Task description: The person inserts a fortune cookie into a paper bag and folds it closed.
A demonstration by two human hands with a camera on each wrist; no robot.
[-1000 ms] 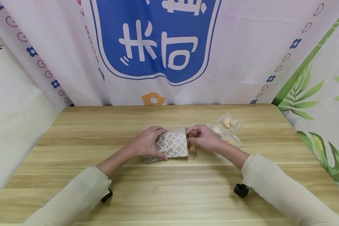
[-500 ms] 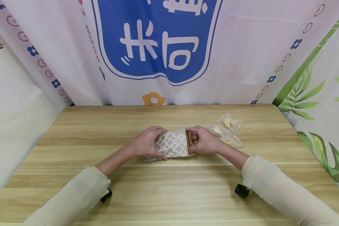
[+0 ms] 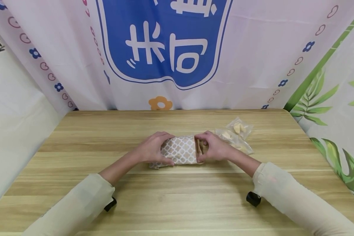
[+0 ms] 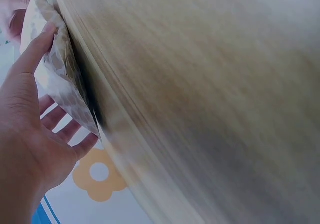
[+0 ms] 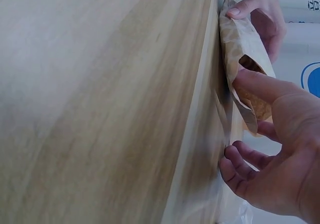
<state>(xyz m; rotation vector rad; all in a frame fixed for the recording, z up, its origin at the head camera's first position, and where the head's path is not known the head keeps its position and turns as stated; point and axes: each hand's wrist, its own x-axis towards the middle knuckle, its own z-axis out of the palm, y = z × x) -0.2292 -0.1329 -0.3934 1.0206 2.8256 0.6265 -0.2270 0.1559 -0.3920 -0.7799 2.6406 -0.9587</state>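
Observation:
A paper bag (image 3: 180,150) with a tan and white lattice pattern lies on its side on the wooden table (image 3: 177,196). Its mouth faces right and gapes, with the brown inside showing in the right wrist view. My left hand (image 3: 151,149) grips the bag's closed end, thumb on the near side and fingers on the far side. At the mouth, my right hand (image 3: 215,147) holds the rim between thumb and index finger. The thumb (image 5: 255,83) reaches just into the opening, while the other fingers curl below it. What the bag contains is hidden.
Several clear packets (image 3: 239,139) with pale, folded cookie-like pieces lie right behind my right hand. A printed curtain (image 3: 245,65) hangs along the table's back edge.
My right hand has shifted from fingers at the bag's far corner to spanning the mouth. The mouth has spread wider. My left hand has stayed nearly still.

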